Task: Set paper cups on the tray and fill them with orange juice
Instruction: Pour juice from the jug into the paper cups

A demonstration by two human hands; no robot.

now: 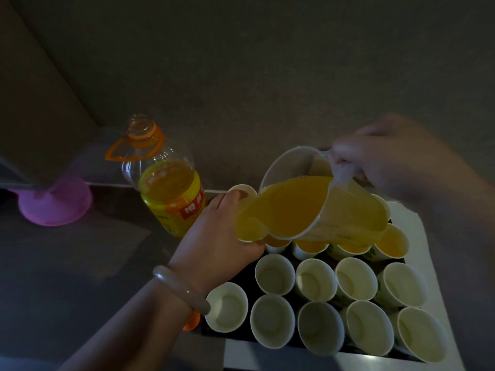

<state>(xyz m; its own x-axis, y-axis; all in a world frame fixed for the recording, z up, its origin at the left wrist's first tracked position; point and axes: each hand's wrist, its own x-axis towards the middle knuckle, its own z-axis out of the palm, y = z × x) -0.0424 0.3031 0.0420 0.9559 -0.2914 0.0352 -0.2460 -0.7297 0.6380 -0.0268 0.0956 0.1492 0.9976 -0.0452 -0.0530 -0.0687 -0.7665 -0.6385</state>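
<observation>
The jug (321,210), likely heavy, is held by its handle in the right hand (380,159), while a soft, easily squashed paper cup (247,229) is gripped by the left hand (214,231).

On your far left, a round pink plastic piece (55,202) rests on the dark grey counter (80,263); its exact kind is unclear. Its back edge is tucked under a large grey-brown block (40,89). A plain dark wall (267,62) faces you. Closer to you, a small orange piece (190,324), partly hidden, lies beside a white board (267,356).
</observation>
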